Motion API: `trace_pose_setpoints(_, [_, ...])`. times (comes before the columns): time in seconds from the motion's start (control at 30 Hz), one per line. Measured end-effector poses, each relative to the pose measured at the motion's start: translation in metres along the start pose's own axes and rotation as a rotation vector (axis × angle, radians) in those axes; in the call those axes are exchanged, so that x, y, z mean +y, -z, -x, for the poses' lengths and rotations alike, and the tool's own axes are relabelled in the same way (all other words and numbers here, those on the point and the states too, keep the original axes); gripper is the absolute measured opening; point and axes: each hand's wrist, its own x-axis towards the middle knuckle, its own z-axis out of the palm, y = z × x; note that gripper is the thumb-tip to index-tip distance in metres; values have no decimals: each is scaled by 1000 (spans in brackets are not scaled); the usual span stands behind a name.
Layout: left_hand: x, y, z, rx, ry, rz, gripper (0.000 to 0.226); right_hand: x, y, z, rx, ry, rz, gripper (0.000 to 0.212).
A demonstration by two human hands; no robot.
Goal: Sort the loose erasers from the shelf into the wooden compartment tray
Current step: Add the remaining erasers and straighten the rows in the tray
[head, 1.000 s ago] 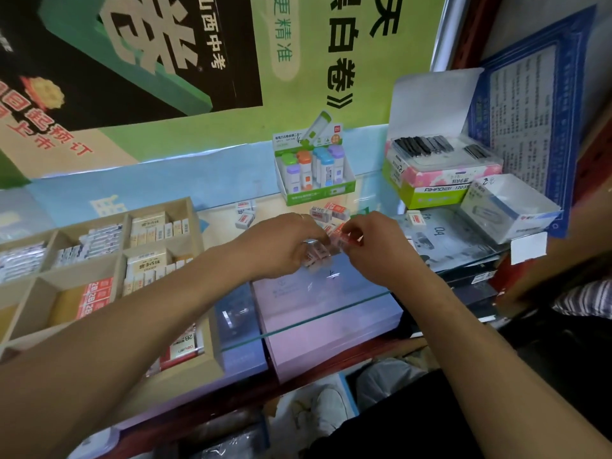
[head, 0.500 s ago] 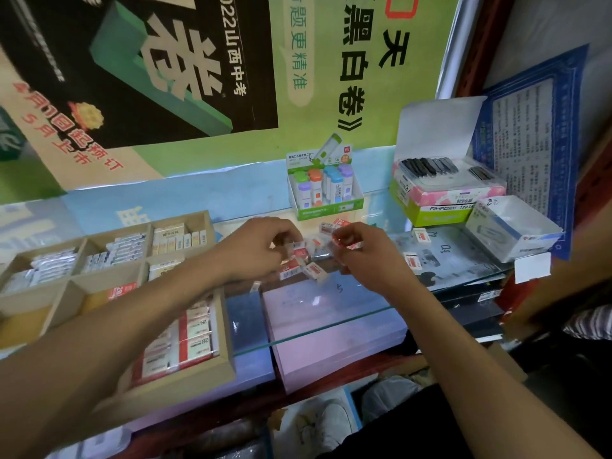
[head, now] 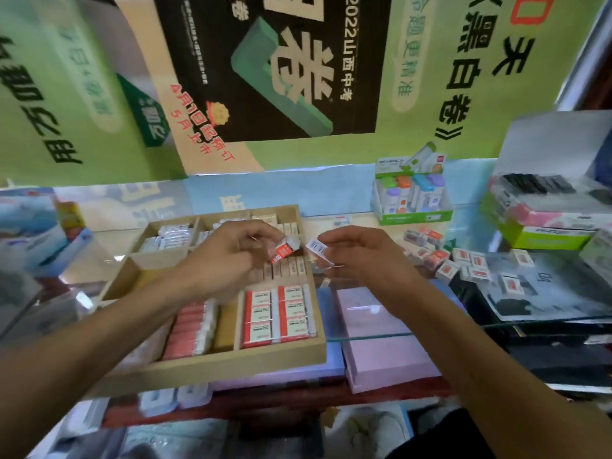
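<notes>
Above the wooden compartment tray (head: pixel 231 359), left hand (head: pixel 228 256) pinches a red-sleeved eraser (head: pixel 284 251) — right hand (head: pixel 361 256) a white one (head: pixel 317 247); loose erasers (head: pixel 457 263) crowd the shelf's right side.

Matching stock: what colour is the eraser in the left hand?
Red-orange and white eraser, pinched by the left hand; head view.

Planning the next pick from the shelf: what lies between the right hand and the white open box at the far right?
In the head view, loose erasers lie scattered on the glass shelf between the right hand and the white open box.
</notes>
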Motion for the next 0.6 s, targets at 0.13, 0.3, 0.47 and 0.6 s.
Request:
trace_pose_setpoints(0.13, [-22, 32, 10, 120, 42, -76, 37, -10, -45, -16, -47, 2, 67, 16])
trace_pose_setpoints(0.3, [-48, 57, 11, 214, 52, -342, 20, -15, -81, -35, -65, 40, 86, 15])
trace_pose_setpoints(0.47, [-60, 68, 7, 211, 134, -456, 17, -12, -96, -43, -37, 12, 88, 16])
trace_pose_setpoints(0.6, [-60, 63, -1, 238, 126, -576, 19, -7, -96, -45, -33, 10, 160, 15])
